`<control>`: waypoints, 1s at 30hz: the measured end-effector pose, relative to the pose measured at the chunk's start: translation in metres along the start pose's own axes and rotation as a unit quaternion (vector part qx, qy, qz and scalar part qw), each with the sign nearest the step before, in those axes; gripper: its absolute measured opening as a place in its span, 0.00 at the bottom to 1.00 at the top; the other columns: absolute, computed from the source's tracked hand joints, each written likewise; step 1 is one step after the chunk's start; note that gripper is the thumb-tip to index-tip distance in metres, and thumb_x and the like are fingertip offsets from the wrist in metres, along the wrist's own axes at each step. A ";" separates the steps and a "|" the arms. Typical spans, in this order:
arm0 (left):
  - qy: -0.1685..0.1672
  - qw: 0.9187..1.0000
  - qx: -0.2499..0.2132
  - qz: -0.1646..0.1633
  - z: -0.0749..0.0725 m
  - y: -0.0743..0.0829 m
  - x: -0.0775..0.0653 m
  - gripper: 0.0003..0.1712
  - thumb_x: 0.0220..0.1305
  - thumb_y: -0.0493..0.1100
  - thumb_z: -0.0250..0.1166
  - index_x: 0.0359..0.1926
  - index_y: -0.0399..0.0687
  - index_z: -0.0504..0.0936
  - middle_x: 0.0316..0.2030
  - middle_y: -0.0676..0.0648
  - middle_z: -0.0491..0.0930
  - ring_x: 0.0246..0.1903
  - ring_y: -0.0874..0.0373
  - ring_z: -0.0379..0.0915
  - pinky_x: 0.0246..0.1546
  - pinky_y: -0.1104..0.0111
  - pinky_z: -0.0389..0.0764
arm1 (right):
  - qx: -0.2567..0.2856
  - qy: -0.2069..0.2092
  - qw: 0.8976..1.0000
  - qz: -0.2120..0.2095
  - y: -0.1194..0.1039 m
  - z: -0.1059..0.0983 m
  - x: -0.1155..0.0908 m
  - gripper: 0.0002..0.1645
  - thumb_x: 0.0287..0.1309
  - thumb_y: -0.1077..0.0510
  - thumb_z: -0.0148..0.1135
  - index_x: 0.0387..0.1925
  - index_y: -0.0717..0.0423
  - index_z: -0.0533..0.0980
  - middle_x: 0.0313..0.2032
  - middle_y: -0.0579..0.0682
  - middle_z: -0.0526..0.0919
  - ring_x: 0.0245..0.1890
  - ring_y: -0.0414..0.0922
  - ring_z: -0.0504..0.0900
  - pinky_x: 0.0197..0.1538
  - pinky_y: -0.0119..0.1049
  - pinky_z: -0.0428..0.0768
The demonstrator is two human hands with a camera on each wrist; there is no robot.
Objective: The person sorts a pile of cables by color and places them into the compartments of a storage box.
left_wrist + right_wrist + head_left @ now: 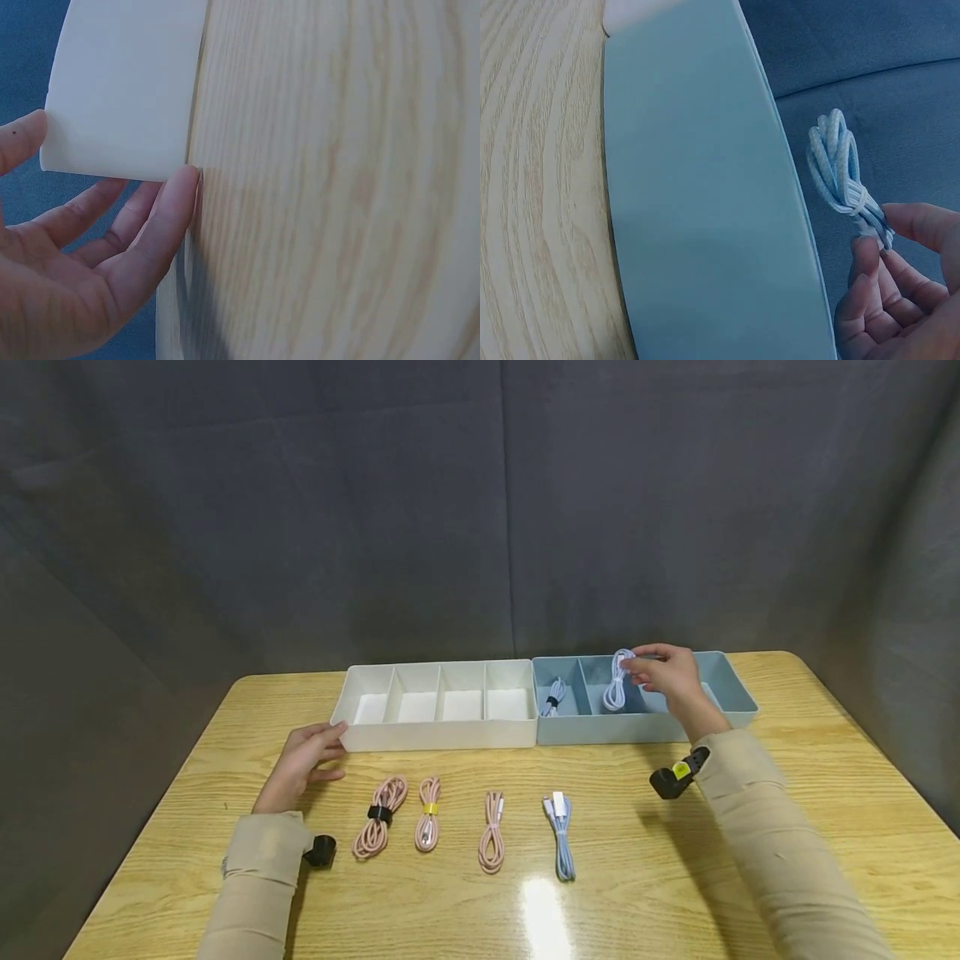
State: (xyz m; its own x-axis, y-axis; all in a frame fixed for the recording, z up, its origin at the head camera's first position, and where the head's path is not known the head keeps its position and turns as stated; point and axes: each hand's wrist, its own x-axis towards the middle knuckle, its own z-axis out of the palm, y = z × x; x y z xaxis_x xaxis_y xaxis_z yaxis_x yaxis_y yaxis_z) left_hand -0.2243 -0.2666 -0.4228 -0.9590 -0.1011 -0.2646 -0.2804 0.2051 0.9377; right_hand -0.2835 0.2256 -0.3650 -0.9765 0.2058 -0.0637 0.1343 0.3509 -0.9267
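My right hand (pixel 670 675) pinches one end of a coiled pale blue cable (pixel 616 681), held over the second compartment from the left of the blue divided box (pixel 630 729). In the right wrist view, the cable (pixel 838 161) has a light tie round it, and thumb and fingertips meet at its end. At the left end of the white divided box (pixel 442 737), my left hand (pixel 306 758) touches the front corner with spread fingers. The left wrist view has its fingertips against the white box (pixel 124 97). Another blue cable (pixel 554 697) with a black strap lies in the blue box's leftmost compartment.
In front of the boxes lie a pink cable (pixel 381 818) with a black strap, a pink cable (pixel 428 814) with a yellow strap, a third pink cable (pixel 492 833) and a blue cable (pixel 561 837). A dark curtain (pixel 390 527) hangs behind the wooden table (pixel 630 893).
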 end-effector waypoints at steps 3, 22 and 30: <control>-0.003 1.000 0.004 0.000 -0.002 -0.006 0.006 0.44 0.55 0.64 0.60 0.57 0.32 0.65 0.43 0.41 0.70 0.36 0.58 0.72 0.33 0.66 0.82 | -0.008 0.009 1.000 0.002 0.002 0.002 0.002 0.24 0.53 0.52 0.64 0.48 0.63 0.74 0.36 0.51 0.76 0.25 0.39 0.78 0.32 0.32 0.78; -0.008 1.000 0.007 0.005 -0.005 -0.017 0.018 0.43 0.55 0.66 0.59 0.57 0.34 0.66 0.43 0.41 0.70 0.37 0.58 0.72 0.32 0.65 0.82 | -0.005 -0.006 0.999 -0.033 0.018 -0.001 0.004 0.25 0.51 0.50 0.66 0.45 0.65 0.76 0.27 0.44 0.82 0.22 0.36 0.80 0.22 0.29 0.76; -0.010 1.000 0.008 -0.005 -0.004 -0.012 0.012 0.49 0.52 0.67 0.60 0.61 0.33 0.62 0.47 0.38 0.67 0.41 0.54 0.70 0.34 0.65 0.82 | -0.029 0.002 0.998 -0.054 0.031 -0.001 0.006 0.29 0.52 0.44 0.64 0.47 0.62 0.76 0.32 0.47 0.82 0.24 0.35 0.80 0.28 0.27 0.78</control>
State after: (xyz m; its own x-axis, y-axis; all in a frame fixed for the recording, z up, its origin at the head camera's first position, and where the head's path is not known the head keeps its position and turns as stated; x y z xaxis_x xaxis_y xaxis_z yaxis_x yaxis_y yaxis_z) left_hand -0.2321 -0.2737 -0.4363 -0.9567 -0.0832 -0.2791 -0.2907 0.2195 0.9313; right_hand -0.2849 0.2393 -0.3940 -0.9853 0.1665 0.0376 0.0371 0.4239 -0.9050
